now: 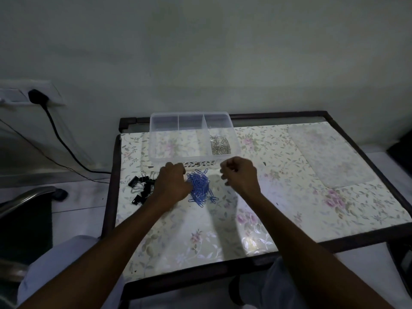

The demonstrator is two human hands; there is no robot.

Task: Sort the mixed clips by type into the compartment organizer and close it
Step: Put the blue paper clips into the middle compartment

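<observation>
A clear plastic organizer (153, 139) with three compartments stands at the table's far edge; silver paper clips (219, 143) lie in its right compartment, the other two look bare. A heap of blue paper clips (200, 188) lies in front of it. Black binder clips (141, 186) are scattered to the left. My left hand (172, 184) rests palm down at the left edge of the blue heap, fingers curled over it. My right hand (239, 175) hovers right of the heap with fingers curled in; I cannot see anything held in it.
The table (289, 208) has a floral cover and a dark raised frame. The organizer's clear lid (330, 152) lies flat at the far right. A black plug and cable (38, 98) hang on the left wall. A chair arm (24, 197) sits at the left.
</observation>
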